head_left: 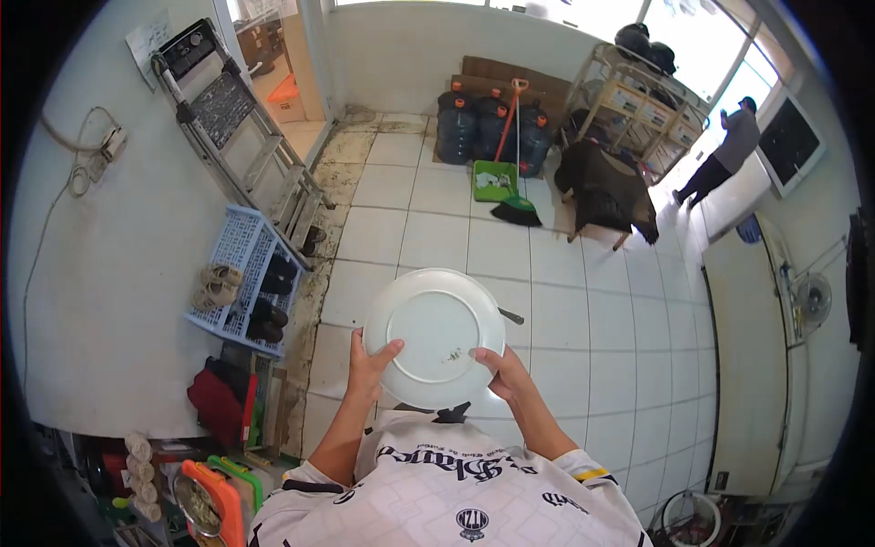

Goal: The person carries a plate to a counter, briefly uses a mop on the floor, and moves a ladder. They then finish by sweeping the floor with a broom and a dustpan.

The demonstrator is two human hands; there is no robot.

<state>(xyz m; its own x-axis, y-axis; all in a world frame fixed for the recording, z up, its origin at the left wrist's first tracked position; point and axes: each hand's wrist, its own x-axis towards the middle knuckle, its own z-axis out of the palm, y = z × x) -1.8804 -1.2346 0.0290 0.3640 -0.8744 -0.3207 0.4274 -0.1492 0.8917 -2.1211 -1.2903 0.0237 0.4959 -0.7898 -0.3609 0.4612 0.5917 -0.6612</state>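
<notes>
A round white plate [433, 319] is held in front of my chest, its face toward the camera and dark specks near its lower right. My left hand [369, 365] grips the plate's lower left edge, thumb on the face and fingers mostly hidden behind. At the lower right edge, my right hand [504, 372] holds the plate in the same way, thumb beside the specks. A dark handle [511, 315] sticks out past the plate's right edge; the rest of it is hidden.
Blue shoe rack [228, 314] and folding ladder [260, 155] stand left. Ahead are water jugs [456, 132], a green dustpan [494, 182], a broom [517, 211] and a covered chair [606, 187]. A person [729, 146] stands far right near a white cabinet [752, 365].
</notes>
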